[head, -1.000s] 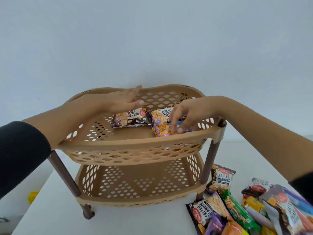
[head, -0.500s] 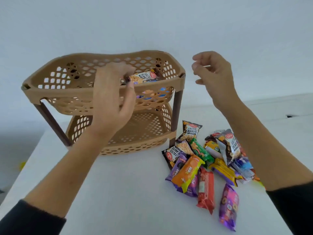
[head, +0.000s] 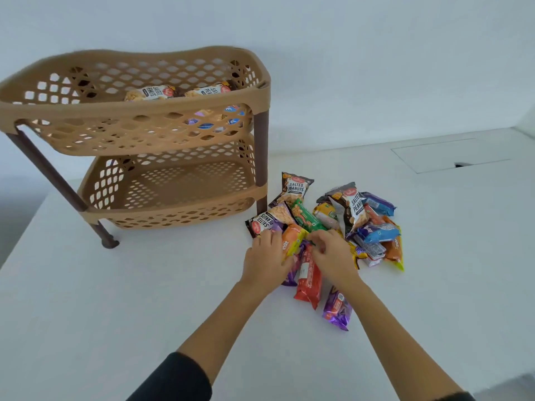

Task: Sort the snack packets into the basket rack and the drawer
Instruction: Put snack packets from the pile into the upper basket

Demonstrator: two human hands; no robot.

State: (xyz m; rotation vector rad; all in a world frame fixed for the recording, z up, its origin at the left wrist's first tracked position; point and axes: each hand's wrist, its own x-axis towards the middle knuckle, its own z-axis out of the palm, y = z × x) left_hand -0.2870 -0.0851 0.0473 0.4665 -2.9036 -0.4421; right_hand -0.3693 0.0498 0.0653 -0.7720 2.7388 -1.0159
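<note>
Right now both hands are down in the packet pile (head: 333, 227), which lies on the white table (head: 144, 299) just right of the basket rack (head: 136, 111), by its front-right leg.

Left hand (head: 265, 261) sits at the pile's near-left edge, fingers spread fairly flat over the orange packet (head: 291, 241) and touching the salted-peanuts packet (head: 265, 221) beyond it. It looks like pressing, not a closed grasp. Right hand (head: 333, 256) is just right of it, fingers curled down at the green packet (head: 307, 218). Can't tell whether it has pinched anything yet; the fingertips are hidden from this angle.

Key relation, imo: the orange packet's long axis runs roughly away from the person, tilted toward the rack, same line as the left forearm. So the left hand is nearer and better aligned, and would need to close across the short width. The red packet (head: 309, 279) lies between the two wrists, long axis likewise near-to-far, and either hand could reach it.

Rack's top tier already holds a few packets incl. two peanut ones (head: 156, 92); the lower tier (head: 185, 183) looks empty. No drawer clearly seen. Most of the sorting is prob. left to do.
</note>
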